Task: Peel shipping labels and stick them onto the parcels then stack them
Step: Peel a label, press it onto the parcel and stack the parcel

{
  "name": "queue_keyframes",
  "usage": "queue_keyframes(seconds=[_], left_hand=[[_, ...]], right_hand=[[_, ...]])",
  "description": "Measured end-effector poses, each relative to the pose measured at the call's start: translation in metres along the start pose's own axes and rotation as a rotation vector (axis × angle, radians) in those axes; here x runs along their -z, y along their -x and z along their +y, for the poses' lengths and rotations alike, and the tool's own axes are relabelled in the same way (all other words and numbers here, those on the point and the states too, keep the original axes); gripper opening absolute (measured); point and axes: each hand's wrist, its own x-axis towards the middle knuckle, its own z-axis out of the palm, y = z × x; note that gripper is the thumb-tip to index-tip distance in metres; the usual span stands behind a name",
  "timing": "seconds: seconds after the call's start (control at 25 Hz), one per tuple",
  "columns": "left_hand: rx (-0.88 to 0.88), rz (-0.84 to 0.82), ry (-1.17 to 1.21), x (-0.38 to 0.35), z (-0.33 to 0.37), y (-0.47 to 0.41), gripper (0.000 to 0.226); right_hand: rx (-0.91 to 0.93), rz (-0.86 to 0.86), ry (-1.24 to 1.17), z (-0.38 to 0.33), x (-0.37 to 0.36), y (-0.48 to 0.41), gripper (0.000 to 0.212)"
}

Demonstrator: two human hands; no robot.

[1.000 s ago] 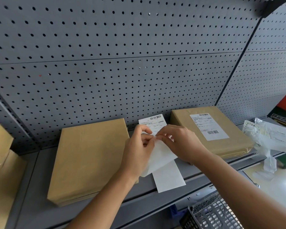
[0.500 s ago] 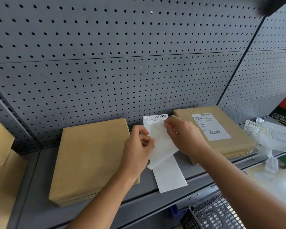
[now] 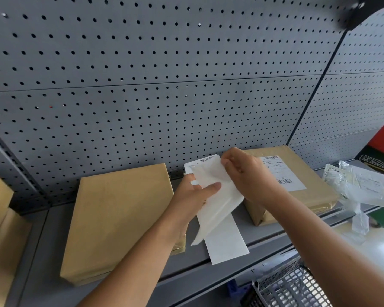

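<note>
White shipping label (image 3: 198,165), barcode on top, print unreadable; left hand (image 3: 191,196) grips it, right hand (image 3: 248,178) pinches corner.

Both our forearms reach in from below and meet in the middle. Our left hand (image 3: 193,196) pinches the sheet (image 3: 220,204), thumb flat across its front. Our right hand (image 3: 246,176), knuckles up, fingers (image 3: 230,162) curled, pinches its top corner.

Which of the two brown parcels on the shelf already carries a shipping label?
The right parcel: a white barcoded label is stuck on its top. The left parcel is bare on top.
</note>
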Motion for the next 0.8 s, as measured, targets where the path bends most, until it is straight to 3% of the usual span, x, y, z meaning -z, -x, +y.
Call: queue_keyframes(seconds=[0.2, 0.4, 0.52, 0.6, 0.8], left_hand=[[-0.058, 0.04, 0.111, -0.004, 0.0, -0.006, 0.041], [-0.11, 0.078, 0.111, -0.005, -0.003, -0.007, 0.046], [-0.183, 0.105, 0.004, -0.01, -0.004, -0.006, 0.042], [-0.241, 0.128, -0.062, -0.012, -0.006, -0.006, 0.04], [-0.266, 0.175, -0.16, -0.009, -0.013, -0.009, 0.036]], right_hand=[[-0.007, -0.206, -0.068, 0.005, 0.007, 0.011, 0.025], [0.05, -0.18, 0.116, 0.009, 0.007, 0.018, 0.024], [-0.029, -0.199, 0.102, 0.007, 0.007, 0.014, 0.005], [-0.084, -0.163, 0.093, 0.009, 0.004, 0.011, 0.018], [-0.167, -0.086, 0.055, 0.019, 0.002, 0.005, 0.015]])
